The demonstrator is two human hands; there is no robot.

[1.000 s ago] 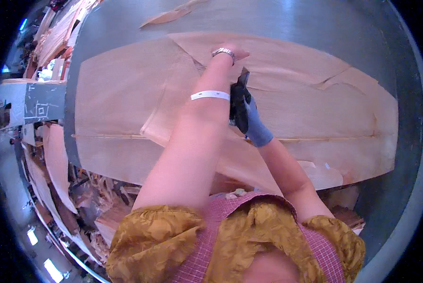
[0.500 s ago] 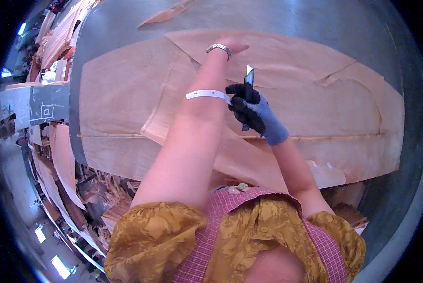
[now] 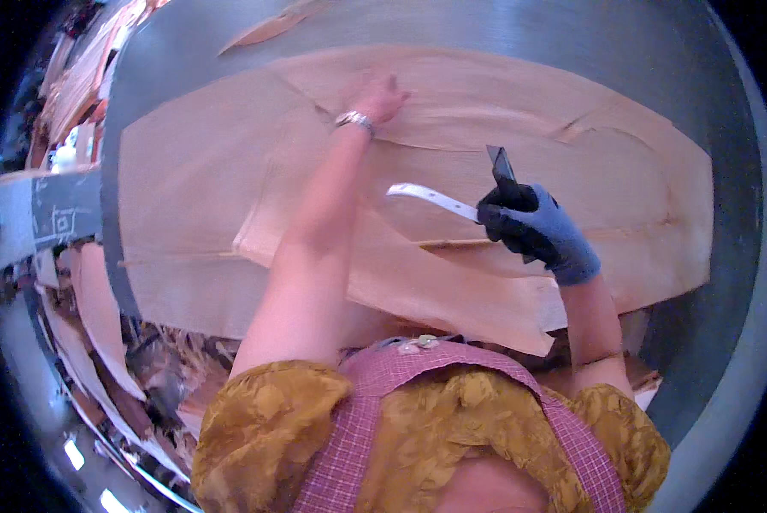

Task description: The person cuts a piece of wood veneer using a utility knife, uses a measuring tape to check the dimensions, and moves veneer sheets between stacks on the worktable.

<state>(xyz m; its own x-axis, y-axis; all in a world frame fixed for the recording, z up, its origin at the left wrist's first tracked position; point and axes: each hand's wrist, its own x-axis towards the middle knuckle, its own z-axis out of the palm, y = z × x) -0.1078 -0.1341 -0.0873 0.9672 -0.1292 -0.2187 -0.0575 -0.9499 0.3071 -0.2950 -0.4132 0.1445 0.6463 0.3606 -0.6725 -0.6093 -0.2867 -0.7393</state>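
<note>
Left of the veneer (image 3: 452, 171), pale nested squares (image 3: 63, 223) mark a grey beam (image 3: 14, 215).

11 o'clock: loose wood-sheet strip (image 3: 268, 32), flat on table. 10 o'clock: stacked sheets (image 3: 77, 79). 9 o'clock: grey beam (image 3: 80, 195), marked with nested squares. 8 o'clock: curved offcut (image 3: 101, 299), beside splintered scraps (image 3: 178, 359).

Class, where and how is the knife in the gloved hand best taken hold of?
Probably by its dark handle, coming from the near right, as the gloved right hand does: the blade juts from the far end, leaning slightly left, so a grip behind it looks safest.
</note>
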